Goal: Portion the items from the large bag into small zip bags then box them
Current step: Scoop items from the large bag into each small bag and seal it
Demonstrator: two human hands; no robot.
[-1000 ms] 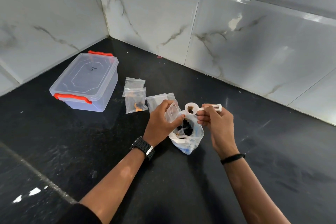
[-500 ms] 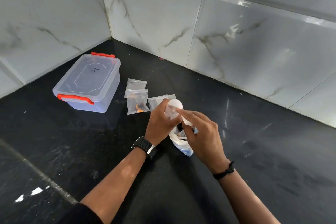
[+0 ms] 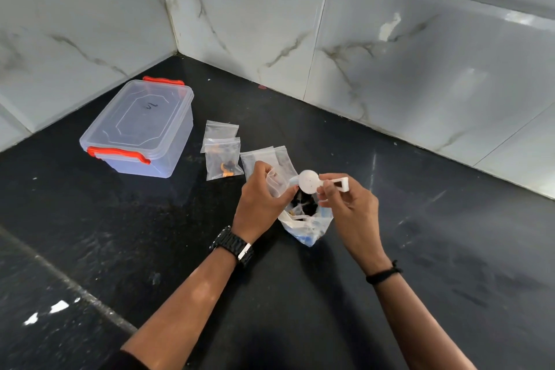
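My left hand pinches a small clear zip bag open just above the large plastic bag, which stands on the black counter with dark and orange items inside. My right hand grips the handle of a white plastic scoop, whose round bowl is turned over at the small bag's mouth. A filled zip bag with orange and black pieces lies to the left, overlapping an empty one. Two more empty zip bags lie behind my left hand.
A clear plastic box with red latches and its lid on stands at the back left of the counter. Marble-look tiled walls meet in a corner behind it. A pale seam crosses the counter at the lower left.
My right hand swung the scoop from level beside the large bag over to the small bag's mouth and turned it upside down; it now sits further right. My left hand stayed holding the small bag.
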